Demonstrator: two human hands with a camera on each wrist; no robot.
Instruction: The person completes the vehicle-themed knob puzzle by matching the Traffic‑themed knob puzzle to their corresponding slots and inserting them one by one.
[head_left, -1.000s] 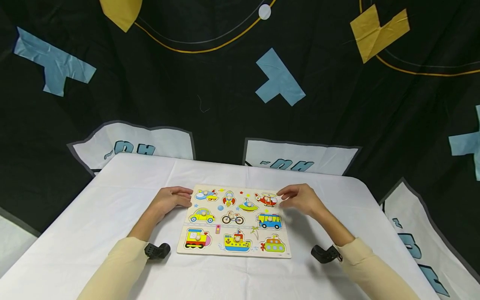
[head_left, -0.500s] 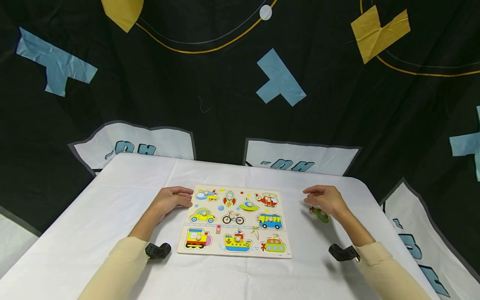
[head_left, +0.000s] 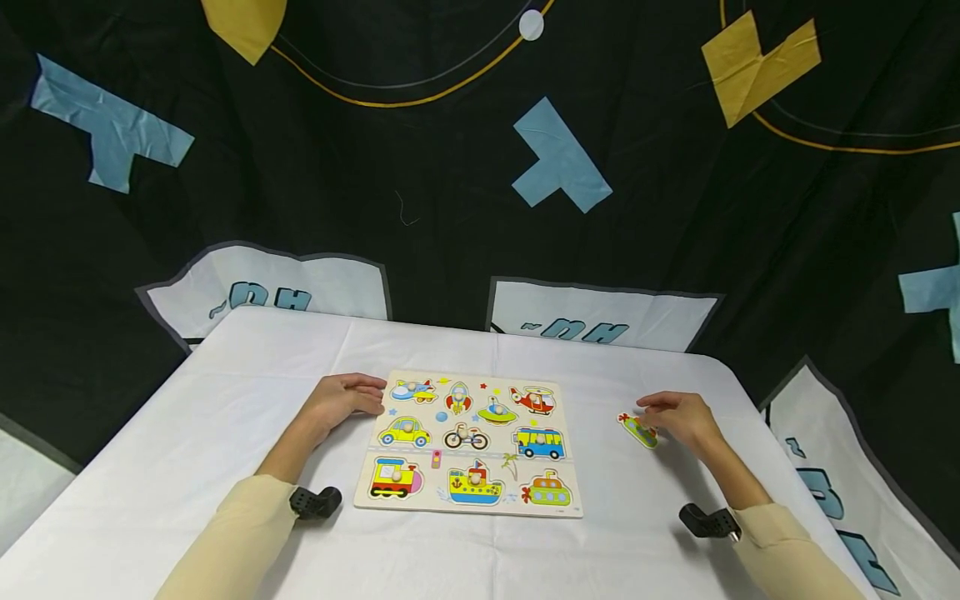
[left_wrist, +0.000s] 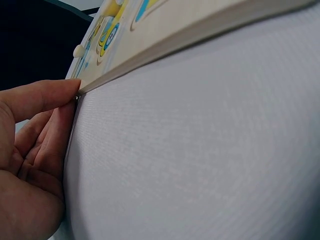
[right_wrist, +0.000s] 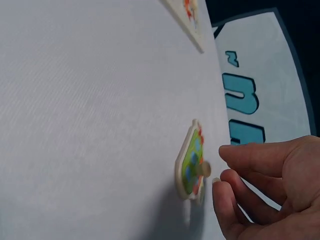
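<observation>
A wooden knob puzzle board (head_left: 498, 464) with colourful vehicle pictures lies flat in the head view. My left hand (head_left: 333, 406) is at its left edge, fingertips touching the rim; in the left wrist view a straight digit (left_wrist: 47, 97) meets the board's corner. Right of the board lies a green submarine puzzle piece (head_left: 638, 431). My right hand (head_left: 682, 421) is just over and to the right of this piece. The right wrist view shows thumb and fingers slightly bent and apart, a small gap from the piece's wooden knob (right_wrist: 204, 169).
A white cloth covers the table (head_left: 247, 400). Behind it hangs a black curtain (head_left: 435, 183) with blue and yellow shapes. Each wrist wears a small black camera; the right one (head_left: 708, 521) sits low over the cloth.
My right hand has moved right from the board's upper right corner to beside the submarine piece, which now lies uncovered on the cloth. The left hand and board have stayed put.
</observation>
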